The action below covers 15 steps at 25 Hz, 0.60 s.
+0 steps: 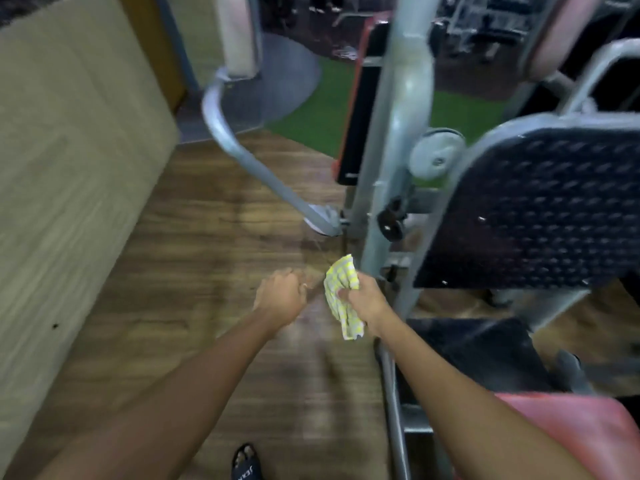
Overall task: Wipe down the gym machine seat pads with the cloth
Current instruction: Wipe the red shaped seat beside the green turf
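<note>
My right hand grips a bunched yellow-and-white checked cloth in front of the grey machine frame. My left hand is closed in a loose fist just to the left of the cloth, holding nothing that I can see. A red seat pad lies at the bottom right, below my right forearm. A second red pad sits at the top right. A black perforated footplate stands tilted to the right of the cloth. The picture is blurred by motion.
A beige wall runs along the left. A curved grey bar reaches down to the wooden floor. Green turf and more machines lie beyond. My sandalled foot shows at the bottom.
</note>
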Each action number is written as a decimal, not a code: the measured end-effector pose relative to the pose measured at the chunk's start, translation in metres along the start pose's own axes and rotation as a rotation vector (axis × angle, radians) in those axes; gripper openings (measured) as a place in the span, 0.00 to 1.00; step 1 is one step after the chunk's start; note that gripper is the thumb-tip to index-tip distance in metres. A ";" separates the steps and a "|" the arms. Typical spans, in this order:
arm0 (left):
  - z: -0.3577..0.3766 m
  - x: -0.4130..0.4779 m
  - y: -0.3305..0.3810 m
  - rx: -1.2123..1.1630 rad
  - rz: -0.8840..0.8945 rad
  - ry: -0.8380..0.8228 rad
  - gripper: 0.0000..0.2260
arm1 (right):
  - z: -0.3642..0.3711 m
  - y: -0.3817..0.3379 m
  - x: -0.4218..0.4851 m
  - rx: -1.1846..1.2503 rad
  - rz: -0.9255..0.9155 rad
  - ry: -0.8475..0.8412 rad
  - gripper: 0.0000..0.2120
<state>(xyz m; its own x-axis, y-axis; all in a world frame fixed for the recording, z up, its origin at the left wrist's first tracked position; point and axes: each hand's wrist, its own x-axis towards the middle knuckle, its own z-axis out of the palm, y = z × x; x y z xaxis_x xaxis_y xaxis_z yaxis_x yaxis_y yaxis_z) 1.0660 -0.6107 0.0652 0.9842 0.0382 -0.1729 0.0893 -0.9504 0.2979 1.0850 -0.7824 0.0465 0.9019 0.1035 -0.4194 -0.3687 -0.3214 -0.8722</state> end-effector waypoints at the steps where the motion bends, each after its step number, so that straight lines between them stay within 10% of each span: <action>1: -0.013 0.003 -0.030 -0.023 -0.030 0.019 0.15 | 0.028 -0.020 0.008 -0.026 -0.020 -0.016 0.13; 15: -0.163 0.052 -0.417 -0.132 -0.374 0.149 0.15 | 0.386 -0.218 0.135 -0.067 -0.085 -0.275 0.10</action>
<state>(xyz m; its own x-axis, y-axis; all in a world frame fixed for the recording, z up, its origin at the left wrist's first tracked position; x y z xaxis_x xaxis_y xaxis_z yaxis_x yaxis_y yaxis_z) 1.1046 -0.1620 0.0847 0.8909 0.4263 -0.1568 0.4535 -0.8154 0.3598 1.2002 -0.3351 0.0832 0.8307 0.3809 -0.4060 -0.2704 -0.3614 -0.8923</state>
